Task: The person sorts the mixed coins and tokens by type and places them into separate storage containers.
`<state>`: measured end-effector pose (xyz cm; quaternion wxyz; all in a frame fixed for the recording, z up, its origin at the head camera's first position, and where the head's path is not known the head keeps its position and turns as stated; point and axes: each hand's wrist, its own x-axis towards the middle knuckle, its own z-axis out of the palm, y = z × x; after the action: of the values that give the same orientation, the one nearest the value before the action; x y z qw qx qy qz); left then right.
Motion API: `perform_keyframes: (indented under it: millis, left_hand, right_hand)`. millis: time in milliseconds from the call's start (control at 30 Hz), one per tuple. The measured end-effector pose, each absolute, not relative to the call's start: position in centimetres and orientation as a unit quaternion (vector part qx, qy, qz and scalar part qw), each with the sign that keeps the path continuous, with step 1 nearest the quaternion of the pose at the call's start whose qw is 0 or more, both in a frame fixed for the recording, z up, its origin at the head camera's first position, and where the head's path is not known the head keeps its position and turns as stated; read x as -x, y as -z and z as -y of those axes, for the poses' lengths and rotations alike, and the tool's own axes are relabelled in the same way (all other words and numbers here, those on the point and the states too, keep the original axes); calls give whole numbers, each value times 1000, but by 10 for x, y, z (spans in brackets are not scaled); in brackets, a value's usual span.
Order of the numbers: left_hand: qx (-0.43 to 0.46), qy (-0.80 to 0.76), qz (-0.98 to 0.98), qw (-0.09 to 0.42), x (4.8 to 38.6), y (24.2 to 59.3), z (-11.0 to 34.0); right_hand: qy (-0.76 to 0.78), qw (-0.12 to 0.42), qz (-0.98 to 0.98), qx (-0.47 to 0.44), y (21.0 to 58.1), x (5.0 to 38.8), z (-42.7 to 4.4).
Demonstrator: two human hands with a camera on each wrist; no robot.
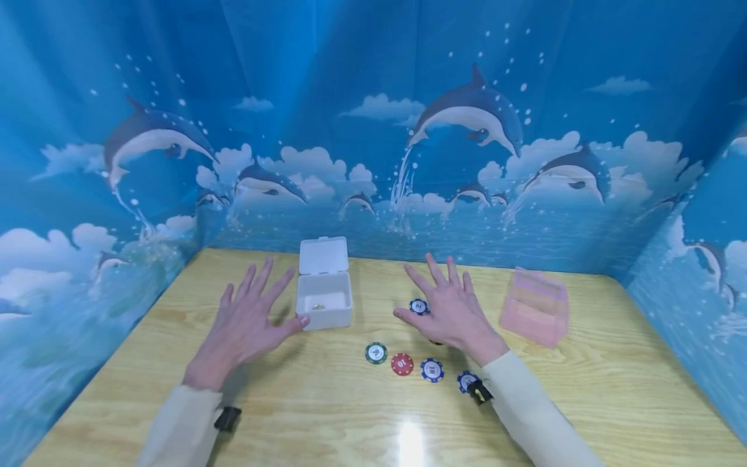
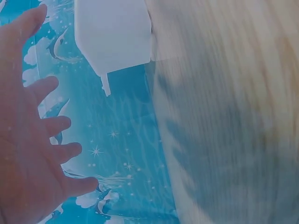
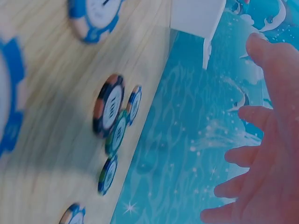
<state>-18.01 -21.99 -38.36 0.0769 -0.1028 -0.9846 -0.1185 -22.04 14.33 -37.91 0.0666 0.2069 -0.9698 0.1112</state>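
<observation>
My left hand point(image 1: 248, 327) hovers over the table with its fingers spread, holding nothing. Its thumb overlaps the near left corner of a small white box point(image 1: 324, 318) in the head view; the left wrist view shows a gap between them. The box's lid stands open, and a small gold-coloured thing lies inside. Spread and holding nothing, my right hand point(image 1: 449, 314) is above some poker chips, partly hiding them. A blue chip point(image 1: 419, 307) shows beside its thumb. In the right wrist view a black-and-orange chip point(image 3: 109, 106) and a green chip point(image 3: 117, 132) lie among several others.
A green chip point(image 1: 376, 353), a red chip point(image 1: 402, 364) and blue chips point(image 1: 432, 370) form a row near the table's middle. To the right stands a pink see-through box point(image 1: 533, 311). A dolphin-print curtain point(image 1: 362, 155) borders the wooden table point(image 1: 327, 402) at the back and sides.
</observation>
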Motion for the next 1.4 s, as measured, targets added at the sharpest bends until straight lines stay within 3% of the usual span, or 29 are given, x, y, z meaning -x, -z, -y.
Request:
perform_keyframes:
  millis: [1400]
  left_hand:
    - [162, 150, 972, 76, 187, 388, 170]
  right_hand:
    - [-102, 73, 986, -112, 376, 205, -237]
